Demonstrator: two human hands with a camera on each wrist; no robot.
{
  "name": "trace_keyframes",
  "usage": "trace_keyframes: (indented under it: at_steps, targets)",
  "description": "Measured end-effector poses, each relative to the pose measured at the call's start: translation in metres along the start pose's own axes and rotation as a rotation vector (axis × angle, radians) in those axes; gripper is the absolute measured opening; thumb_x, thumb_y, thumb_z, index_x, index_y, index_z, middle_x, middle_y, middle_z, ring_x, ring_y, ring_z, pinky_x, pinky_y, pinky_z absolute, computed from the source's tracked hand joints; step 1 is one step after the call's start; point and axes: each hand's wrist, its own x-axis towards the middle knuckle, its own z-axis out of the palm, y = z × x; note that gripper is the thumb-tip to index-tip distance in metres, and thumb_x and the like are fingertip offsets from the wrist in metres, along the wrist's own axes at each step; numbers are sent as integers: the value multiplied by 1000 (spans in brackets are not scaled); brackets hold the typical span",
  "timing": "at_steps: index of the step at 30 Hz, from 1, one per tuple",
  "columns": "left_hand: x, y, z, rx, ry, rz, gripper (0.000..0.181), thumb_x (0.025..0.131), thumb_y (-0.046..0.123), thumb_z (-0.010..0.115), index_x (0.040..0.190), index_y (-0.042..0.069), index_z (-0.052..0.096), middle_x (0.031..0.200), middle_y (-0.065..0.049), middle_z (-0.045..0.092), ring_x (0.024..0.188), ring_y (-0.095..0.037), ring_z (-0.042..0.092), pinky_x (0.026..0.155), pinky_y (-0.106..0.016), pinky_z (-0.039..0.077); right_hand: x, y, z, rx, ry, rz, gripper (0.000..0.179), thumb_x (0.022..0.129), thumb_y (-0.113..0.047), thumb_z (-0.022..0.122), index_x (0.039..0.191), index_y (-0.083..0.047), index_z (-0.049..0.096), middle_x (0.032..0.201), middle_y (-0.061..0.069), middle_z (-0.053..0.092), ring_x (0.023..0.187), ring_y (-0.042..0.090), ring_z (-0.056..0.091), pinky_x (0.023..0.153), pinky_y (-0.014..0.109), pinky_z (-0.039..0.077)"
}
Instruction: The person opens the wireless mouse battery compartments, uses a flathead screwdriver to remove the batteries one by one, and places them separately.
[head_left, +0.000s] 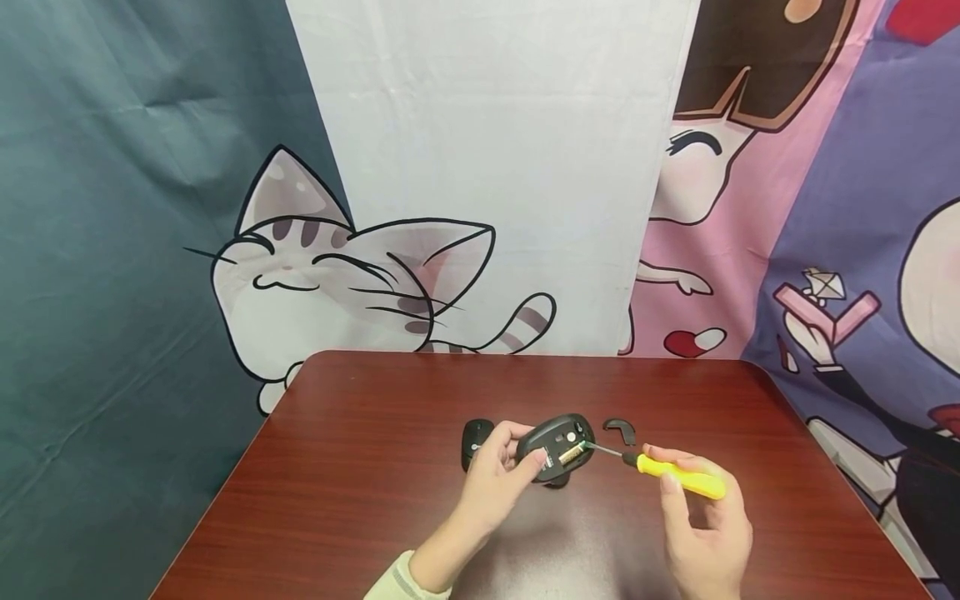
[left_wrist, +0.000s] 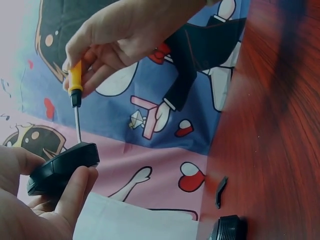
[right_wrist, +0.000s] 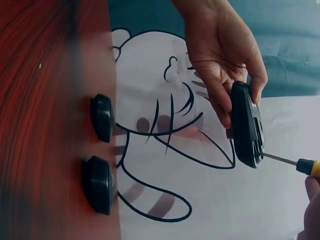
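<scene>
In the head view my left hand [head_left: 495, 479] grips a black computer mouse [head_left: 546, 439], its underside turned up and tilted toward me. A battery [head_left: 572, 453] shows in the uncovered slot in that underside. My right hand [head_left: 708, 525] holds a screwdriver [head_left: 686, 478] by its yellow handle. The thin metal shaft reaches left, with its tip right at the end of the battery slot. The right wrist view shows the held mouse [right_wrist: 243, 125] edge-on, raised above the table, with the shaft [right_wrist: 280, 159] meeting its underside near one end.
On the reddish-brown table [head_left: 360, 475] a second mouse [head_left: 476, 435] lies left of the held one, partly behind my left hand. Another dark mouse [head_left: 558, 482] is mostly hidden under the held one. A curved black cover piece [head_left: 621, 429] lies behind the screwdriver. Printed cloth [head_left: 510, 167] hangs beyond the table.
</scene>
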Motion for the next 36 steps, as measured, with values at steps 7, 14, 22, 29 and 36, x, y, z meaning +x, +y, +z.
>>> trace_keyframes:
  at_steps: [7,14,22,29,36]
  targets:
    - [0,0,0,45,7,26,29,95,10,67,120,-1,58,105,-20,73,93,-11,71,78,-19,60,0,-15,18,7,-19,-166,21,81,24,59,99,25,50,109,26,71,107,22,71,97,23,56]
    - [-1,-1,0,49,12,49,30,95,11,68,120,-2,58,105,-21,73,91,-11,71,76,-18,59,5,-19,31,11,-43,-326,16,85,12,65,93,21,54,107,25,72,105,27,72,95,23,58]
    - [-1,-3,1,49,20,95,31,92,7,70,120,-3,60,108,-21,74,92,-11,71,77,-19,61,7,-18,38,-74,-51,-430,19,90,3,65,87,18,55,101,25,73,104,24,72,94,19,57]
    - [-1,-6,3,41,21,144,31,90,2,71,118,-4,61,110,-22,73,96,-15,73,81,-25,62,9,-19,46,-117,-13,-503,20,91,0,65,84,17,56,93,27,72,103,23,73,92,19,58]
    - [-2,-9,5,46,38,161,30,88,-1,73,116,-4,62,110,-23,73,97,-19,73,80,-25,63,11,-16,55,-165,-17,-581,13,90,4,65,84,14,59,87,26,71,99,24,74,90,20,59]
